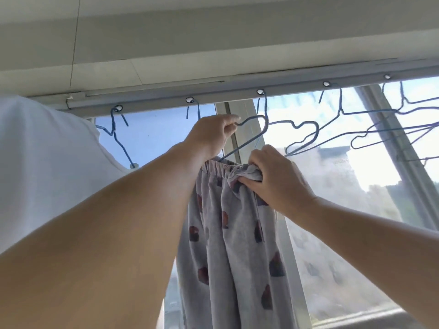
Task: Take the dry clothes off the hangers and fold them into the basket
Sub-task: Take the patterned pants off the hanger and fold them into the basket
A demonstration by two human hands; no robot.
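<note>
You look up at a pale ceiling (166,32) with a thin seam line (75,41) running down its left side. A wide off-white beam (237,47) crosses below it. Under the beam runs a grey metal rail (237,90) with round holes (260,91) spaced along it, tilted up toward the right. Behind it you see a large window (152,134) with grey frame bars (401,148), one upright near the middle and one leaning at right. Bright daylight comes through the glass: blue sky at left, white cloud (297,110) at centre, hazy buildings (332,162) and greenery lower right. A pale sill (370,319) shows at bottom right.
</note>
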